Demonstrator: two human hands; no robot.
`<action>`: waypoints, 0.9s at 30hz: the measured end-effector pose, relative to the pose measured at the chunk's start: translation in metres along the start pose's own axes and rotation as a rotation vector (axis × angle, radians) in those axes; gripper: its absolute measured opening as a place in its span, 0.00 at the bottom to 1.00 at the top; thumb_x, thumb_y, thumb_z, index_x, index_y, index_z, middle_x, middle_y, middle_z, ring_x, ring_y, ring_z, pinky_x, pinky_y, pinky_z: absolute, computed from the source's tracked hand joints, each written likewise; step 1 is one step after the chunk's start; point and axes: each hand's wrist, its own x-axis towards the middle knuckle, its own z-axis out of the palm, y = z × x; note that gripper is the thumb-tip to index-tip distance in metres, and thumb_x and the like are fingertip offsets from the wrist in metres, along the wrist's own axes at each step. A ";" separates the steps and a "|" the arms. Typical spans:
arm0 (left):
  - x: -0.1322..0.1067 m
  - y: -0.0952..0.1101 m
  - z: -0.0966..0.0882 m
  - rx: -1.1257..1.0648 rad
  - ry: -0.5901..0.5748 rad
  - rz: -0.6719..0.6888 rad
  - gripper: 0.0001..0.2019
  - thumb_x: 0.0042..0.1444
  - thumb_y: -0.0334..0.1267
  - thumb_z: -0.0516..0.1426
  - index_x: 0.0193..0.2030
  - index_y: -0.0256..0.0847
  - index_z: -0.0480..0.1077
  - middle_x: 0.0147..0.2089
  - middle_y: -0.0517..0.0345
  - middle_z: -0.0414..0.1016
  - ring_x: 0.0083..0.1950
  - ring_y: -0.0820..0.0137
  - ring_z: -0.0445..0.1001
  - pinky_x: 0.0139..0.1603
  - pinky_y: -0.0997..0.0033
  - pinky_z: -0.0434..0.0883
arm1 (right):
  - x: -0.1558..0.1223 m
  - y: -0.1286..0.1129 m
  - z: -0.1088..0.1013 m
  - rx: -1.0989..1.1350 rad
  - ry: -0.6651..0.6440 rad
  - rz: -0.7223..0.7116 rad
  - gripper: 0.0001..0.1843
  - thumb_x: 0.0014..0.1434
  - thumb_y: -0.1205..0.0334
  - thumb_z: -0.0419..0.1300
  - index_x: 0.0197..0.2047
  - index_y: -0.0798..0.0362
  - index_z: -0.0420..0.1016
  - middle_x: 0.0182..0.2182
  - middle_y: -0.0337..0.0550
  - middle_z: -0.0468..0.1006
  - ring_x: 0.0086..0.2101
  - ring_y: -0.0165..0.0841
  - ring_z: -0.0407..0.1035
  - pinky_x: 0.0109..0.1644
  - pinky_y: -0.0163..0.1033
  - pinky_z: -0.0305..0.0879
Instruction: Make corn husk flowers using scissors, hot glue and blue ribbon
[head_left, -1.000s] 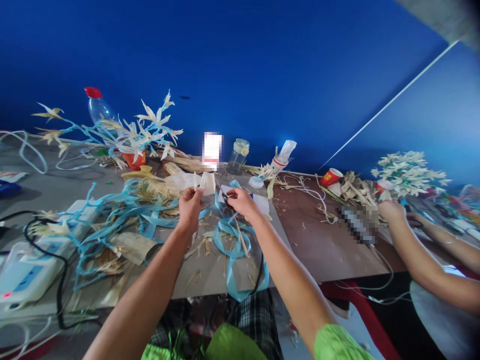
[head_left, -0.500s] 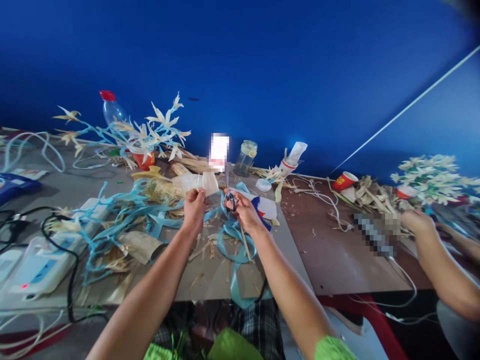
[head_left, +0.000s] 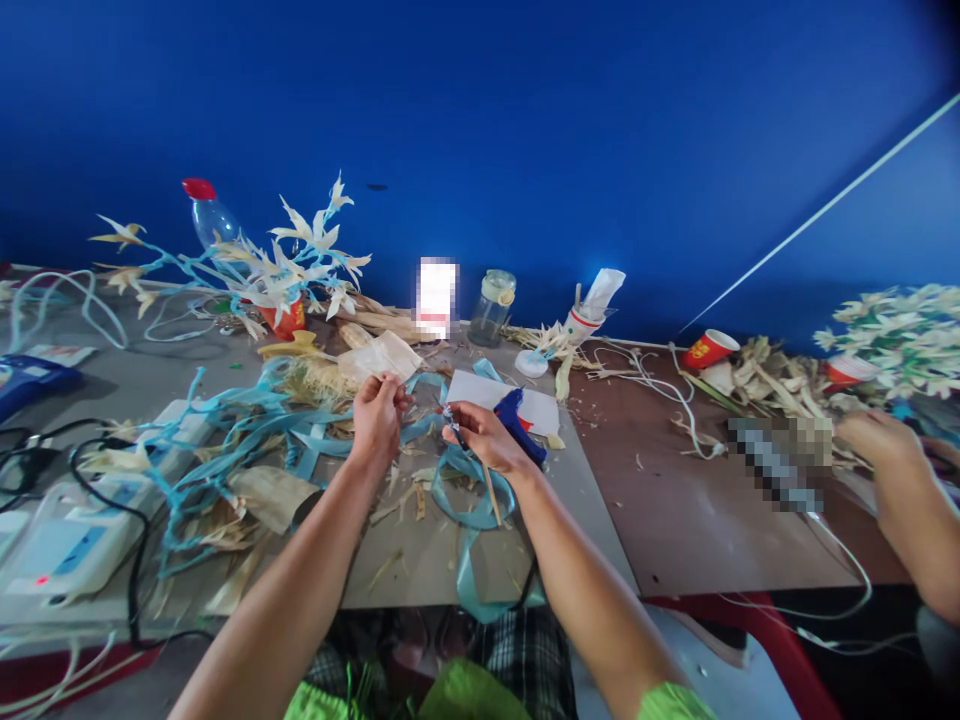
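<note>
Left hand (head_left: pixel 376 418): fingertips pinched together; whether they grip a scrap, cannot tell. Pale husk sheet (head_left: pixel 384 355): just beyond those fingertips, above the counter (head_left: pixel 420 570). Right hand (head_left: pixel 484 437): grasping a small dark-and-silver tool (head_left: pixel 448 413), blurred, its tip toward the left hand. Thin stick (head_left: pixel 491 495): slanting below the right hand. Blue ribbon (head_left: pixel 466 572): looped beneath, trailing to the counter's near edge. Blue glue gun (head_left: pixel 513 412): on white paper (head_left: pixel 545 406), beside the right hand. Glass jar (head_left: pixel 489 322): upright by the wall.
</note>
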 end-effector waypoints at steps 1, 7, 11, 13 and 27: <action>0.000 0.000 0.000 0.004 -0.005 -0.005 0.11 0.43 0.36 0.61 0.23 0.40 0.61 0.18 0.69 0.58 0.18 0.82 0.56 0.27 0.77 0.66 | 0.000 0.001 0.001 0.000 -0.008 -0.002 0.21 0.43 0.52 0.68 0.38 0.54 0.72 0.26 0.34 0.69 0.28 0.25 0.63 0.33 0.31 0.58; -0.007 -0.001 0.004 0.018 -0.068 -0.072 0.11 0.44 0.36 0.61 0.22 0.39 0.61 0.18 0.69 0.58 0.18 0.81 0.56 0.27 0.76 0.65 | 0.003 0.012 0.005 0.028 -0.019 -0.026 0.21 0.45 0.54 0.67 0.42 0.53 0.71 0.29 0.35 0.70 0.29 0.25 0.63 0.34 0.31 0.59; -0.009 -0.004 0.005 -0.005 -0.144 -0.077 0.13 0.44 0.38 0.62 0.22 0.39 0.60 0.18 0.68 0.58 0.19 0.81 0.57 0.24 0.77 0.61 | 0.005 0.016 0.006 0.019 -0.025 -0.055 0.22 0.46 0.55 0.67 0.43 0.53 0.70 0.29 0.35 0.69 0.29 0.24 0.61 0.34 0.30 0.57; -0.008 -0.006 0.004 -0.025 -0.175 -0.071 0.14 0.45 0.38 0.63 0.22 0.38 0.60 0.18 0.67 0.58 0.19 0.81 0.58 0.23 0.78 0.59 | 0.005 0.018 0.006 0.000 -0.022 -0.061 0.21 0.46 0.55 0.66 0.43 0.54 0.70 0.28 0.34 0.68 0.28 0.24 0.60 0.33 0.31 0.56; -0.008 -0.007 0.004 -0.003 -0.198 -0.067 0.13 0.44 0.38 0.63 0.24 0.38 0.61 0.19 0.68 0.58 0.20 0.81 0.56 0.23 0.79 0.57 | 0.007 0.019 0.010 -0.031 -0.012 -0.097 0.20 0.47 0.53 0.65 0.41 0.54 0.71 0.26 0.35 0.67 0.27 0.25 0.59 0.32 0.31 0.56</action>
